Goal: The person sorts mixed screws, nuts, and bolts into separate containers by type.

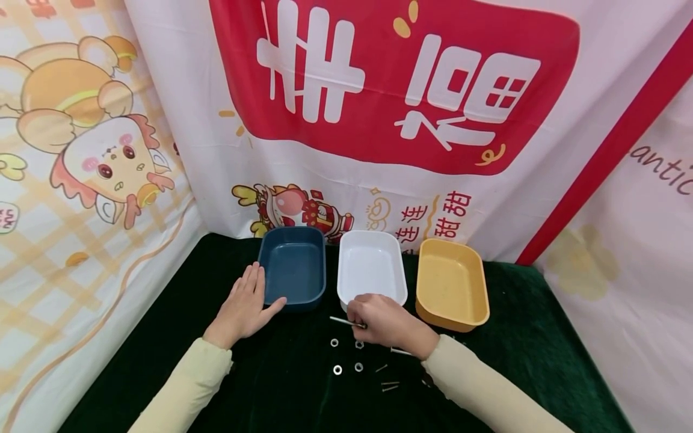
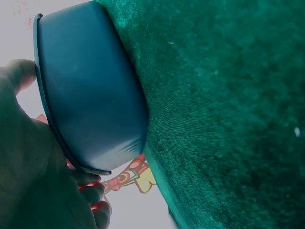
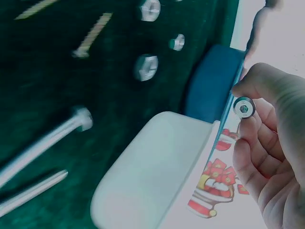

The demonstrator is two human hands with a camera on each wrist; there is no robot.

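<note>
My right hand [image 1: 383, 322] pinches a silver bolt [image 1: 345, 322] between thumb and fingers, close over the front edge of the white bin [image 1: 370, 264]. In the right wrist view, the round head of the bolt [image 3: 244, 108] faces the camera and shows a hex socket. My left hand [image 1: 243, 310] lies at the left front corner of the dark blue bin [image 1: 295, 270], its fingers extended along the side and the thumb out toward the front. Seen from the left wrist, the thumb [image 2: 21, 74] is right at the bin's rim.
Several silver nuts [image 1: 338, 370] lie on the dark green cloth [image 1: 292, 385] before the white bin. Small brass-coloured screws [image 1: 390, 383] and another long bolt [image 1: 400, 351] lie to their right. A yellow bin [image 1: 452, 282] stands at the right. Behind the bins hangs a printed curtain [image 1: 379, 144].
</note>
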